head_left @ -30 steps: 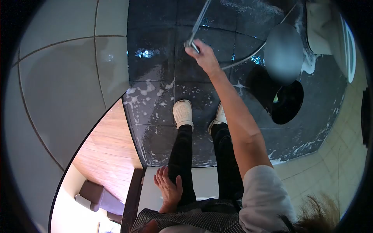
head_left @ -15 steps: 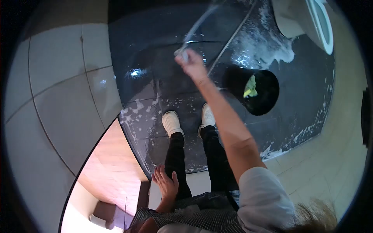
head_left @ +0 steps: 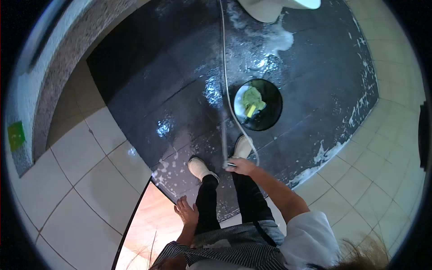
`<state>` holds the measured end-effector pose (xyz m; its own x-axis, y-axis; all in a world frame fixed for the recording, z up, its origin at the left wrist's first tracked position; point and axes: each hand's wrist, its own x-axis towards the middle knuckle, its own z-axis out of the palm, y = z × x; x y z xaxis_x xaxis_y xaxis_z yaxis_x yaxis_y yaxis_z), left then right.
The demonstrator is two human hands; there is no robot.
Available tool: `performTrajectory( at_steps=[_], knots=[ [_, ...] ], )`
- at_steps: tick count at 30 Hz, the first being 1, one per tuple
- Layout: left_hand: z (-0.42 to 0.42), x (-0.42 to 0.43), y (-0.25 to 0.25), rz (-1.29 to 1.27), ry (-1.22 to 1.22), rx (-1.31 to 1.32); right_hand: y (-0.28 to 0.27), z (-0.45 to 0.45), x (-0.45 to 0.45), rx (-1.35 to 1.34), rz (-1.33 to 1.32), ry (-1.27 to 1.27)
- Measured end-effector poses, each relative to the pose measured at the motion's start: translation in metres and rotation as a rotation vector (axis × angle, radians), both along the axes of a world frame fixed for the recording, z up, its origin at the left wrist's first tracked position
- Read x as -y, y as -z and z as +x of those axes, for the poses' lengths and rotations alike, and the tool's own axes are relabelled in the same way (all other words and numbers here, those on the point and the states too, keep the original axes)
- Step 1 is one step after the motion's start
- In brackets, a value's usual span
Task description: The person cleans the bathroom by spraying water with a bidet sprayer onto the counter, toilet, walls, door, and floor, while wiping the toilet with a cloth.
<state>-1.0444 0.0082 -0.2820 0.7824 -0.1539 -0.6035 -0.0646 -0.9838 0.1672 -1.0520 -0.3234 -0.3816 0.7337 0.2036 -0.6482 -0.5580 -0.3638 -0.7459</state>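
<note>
My right hand (head_left: 244, 166) is closed around a small spray nozzle (head_left: 230, 165), close to my right shoe. A pale hose (head_left: 224, 54) runs from the far side of the floor and loops round to that hand. From the nozzle a thin jet of water (head_left: 224, 139) shoots forward over the dark tiled floor (head_left: 189, 117). My left hand (head_left: 186, 211) hangs beside my left leg with its fingers spread, holding nothing. Ahead of my right shoe stands a black bin (head_left: 275, 118) with a crumpled green item (head_left: 253, 96) and a yellow piece (head_left: 250, 111) inside.
Wet foam (head_left: 281, 39) lies by the white toilet base (head_left: 263, 10), and more foam (head_left: 326, 154) lines the right floor edge. Pale wall tiles (head_left: 103, 175) rise at the left, below a speckled stone counter edge (head_left: 58, 67). My light shoes (head_left: 201, 168) stand on the wet tiles.
My right hand has drawn back toward my body with the nozzle, and the hose now curves past the bin. My view has shifted, bringing the stone counter edge into sight.
</note>
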Motion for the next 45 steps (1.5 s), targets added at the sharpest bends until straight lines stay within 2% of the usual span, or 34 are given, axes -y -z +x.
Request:
performTrajectory(
  at_steps=[1,4,6,7,9,11,13,14,18,21,23,25,27,35,37,39,41,43,45],
  knots=[
    [0.002,0.008,-0.001,-0.011,0.012,0.006,-0.021,0.026,-0.004,0.051,0.089,0.049],
    [0.022,0.038,-0.019,-0.025,0.040,-0.009,-0.068,0.102,-0.015,0.279,0.122,0.235],
    [0.043,0.071,-0.044,-0.028,0.015,-0.001,-0.104,0.154,-0.009,0.407,0.258,0.556],
    [0.054,0.081,-0.057,-0.029,0.027,0.030,-0.143,0.175,0.011,0.397,0.232,0.636],
    [0.076,0.107,-0.081,-0.094,0.051,0.070,-0.177,0.199,0.046,0.360,0.309,0.816],
    [0.097,0.128,-0.107,-0.116,0.058,0.129,-0.211,0.207,0.090,0.514,0.246,0.892],
    [0.114,0.138,-0.130,-0.100,0.034,0.151,-0.229,0.204,0.127,0.490,0.210,0.993],
    [0.117,0.136,-0.132,-0.119,0.046,0.239,-0.242,0.199,0.144,0.469,0.297,1.045],
    [0.122,0.130,-0.167,-0.088,-0.014,0.275,-0.284,0.177,0.204,0.537,0.507,1.186],
    [0.118,0.121,-0.193,0.037,-0.033,0.280,-0.319,0.159,0.239,0.543,0.450,1.238],
    [0.115,0.119,-0.214,0.159,-0.089,0.248,-0.343,0.151,0.260,0.556,0.448,1.243],
    [0.110,0.105,-0.219,0.161,-0.069,0.300,-0.362,0.144,0.277,0.557,0.440,1.253],
    [0.109,0.105,-0.231,0.191,-0.138,0.271,-0.375,0.144,0.292,0.562,0.338,1.153],
    [0.156,0.126,-0.243,0.178,-0.094,0.278,-0.432,0.202,0.317,0.574,0.474,0.775],
    [0.184,0.154,-0.253,0.101,-0.106,0.302,-0.455,0.226,0.330,0.628,0.435,0.725],
    [0.223,0.191,-0.269,-0.109,0.042,0.425,-0.481,0.255,0.346,0.681,0.396,0.677],
    [0.272,0.241,-0.281,-0.226,0.076,0.446,-0.503,0.287,0.367,0.691,0.554,0.648],
    [0.333,0.295,-0.282,-0.460,0.234,0.558,-0.524,0.325,0.392,0.719,0.517,0.621],
    [0.397,0.368,-0.304,-0.680,0.388,0.606,-0.540,0.367,0.417,0.790,0.536,0.572]
  ],
)
